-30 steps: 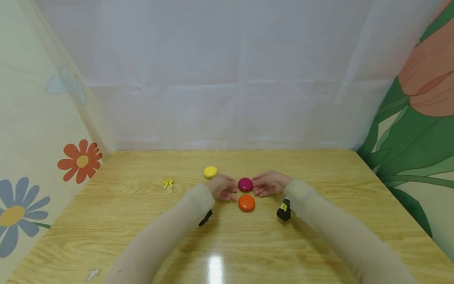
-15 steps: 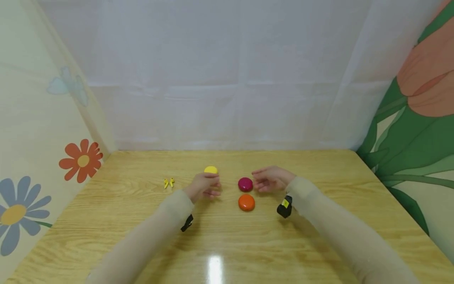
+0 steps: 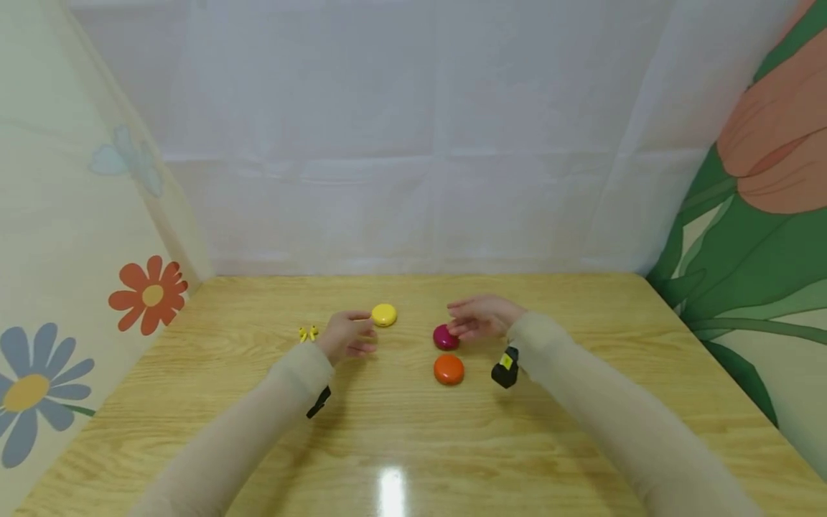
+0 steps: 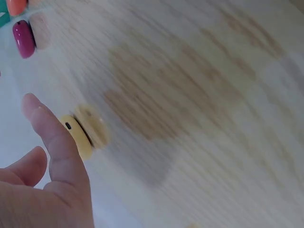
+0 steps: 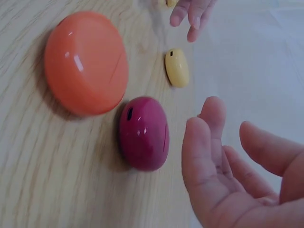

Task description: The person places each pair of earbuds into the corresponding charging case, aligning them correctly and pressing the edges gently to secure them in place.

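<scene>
Three round, glossy earbud cases lie on the table: a yellow case (image 3: 384, 314), a magenta case (image 3: 444, 337) and, in front of it, an orange case (image 3: 449, 369). My left hand (image 3: 347, 335) hovers just left of the yellow case, fingers loosely extended, holding nothing. Two yellow earbuds (image 3: 308, 333) sit behind that hand. Over the far right side of the magenta case is my right hand (image 3: 484, 317), fingers gently bent and holding nothing. The right wrist view shows a gap between the right fingers (image 5: 197, 152) and the magenta case (image 5: 144, 134), whose small port is visible.
The wooden table (image 3: 413, 438) meets a white cloth backdrop (image 3: 413, 143) at its far edge. Flower-printed cloth hangs on both sides. A black wrist camera (image 3: 506, 368) sits below the right wrist, another (image 3: 319, 402) below the left.
My left hand has moved left, from beside the magenta case to beside the yellow one. My right hand has lifted a little and shifted slightly left. The cases have stayed put.
</scene>
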`<state>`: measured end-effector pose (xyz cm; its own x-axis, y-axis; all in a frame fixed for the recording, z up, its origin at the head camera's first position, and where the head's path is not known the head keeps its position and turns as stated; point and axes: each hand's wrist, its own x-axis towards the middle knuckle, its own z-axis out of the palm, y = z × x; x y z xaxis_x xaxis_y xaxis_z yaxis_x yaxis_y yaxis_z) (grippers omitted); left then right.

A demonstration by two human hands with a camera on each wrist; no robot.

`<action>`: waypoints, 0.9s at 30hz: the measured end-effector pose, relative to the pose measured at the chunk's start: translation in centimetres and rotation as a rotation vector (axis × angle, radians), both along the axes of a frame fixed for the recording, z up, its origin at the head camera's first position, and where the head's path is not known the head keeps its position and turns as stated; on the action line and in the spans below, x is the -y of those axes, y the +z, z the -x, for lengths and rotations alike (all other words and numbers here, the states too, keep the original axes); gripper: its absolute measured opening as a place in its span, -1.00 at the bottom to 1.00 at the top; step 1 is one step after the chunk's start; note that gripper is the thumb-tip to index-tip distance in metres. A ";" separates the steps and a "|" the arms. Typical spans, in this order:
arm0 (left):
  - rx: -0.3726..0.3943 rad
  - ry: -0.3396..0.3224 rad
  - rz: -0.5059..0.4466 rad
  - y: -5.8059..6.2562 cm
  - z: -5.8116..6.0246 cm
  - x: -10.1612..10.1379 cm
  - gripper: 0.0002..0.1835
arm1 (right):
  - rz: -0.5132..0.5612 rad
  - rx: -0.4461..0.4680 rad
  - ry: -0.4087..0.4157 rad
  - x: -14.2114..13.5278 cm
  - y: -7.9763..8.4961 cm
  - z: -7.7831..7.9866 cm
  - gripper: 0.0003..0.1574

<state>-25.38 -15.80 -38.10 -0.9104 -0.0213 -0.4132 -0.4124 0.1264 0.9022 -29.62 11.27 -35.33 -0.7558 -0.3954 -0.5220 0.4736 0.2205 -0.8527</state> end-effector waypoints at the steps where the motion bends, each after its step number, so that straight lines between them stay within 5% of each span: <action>1: 0.005 0.004 -0.001 0.0 0.0 0.2 -0.51 | -0.005 -0.003 0.004 0.3 0.1 0.0 -0.37; 20: 0.061 0.104 0.038 0.3 1.8 -0.3 -0.52 | -0.033 0.075 -0.104 6.8 1.0 1.4 -0.41; 27: 0.106 0.116 0.036 0.3 2.3 -0.1 -0.54 | -0.043 0.045 -0.076 9.1 -0.6 2.1 -0.39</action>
<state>-27.63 -15.66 -37.75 -0.8524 -0.1401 -0.5038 -0.5186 0.1039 0.8487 -31.75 2.17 -35.93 -0.7579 -0.3142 -0.5718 0.5283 0.2187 -0.8204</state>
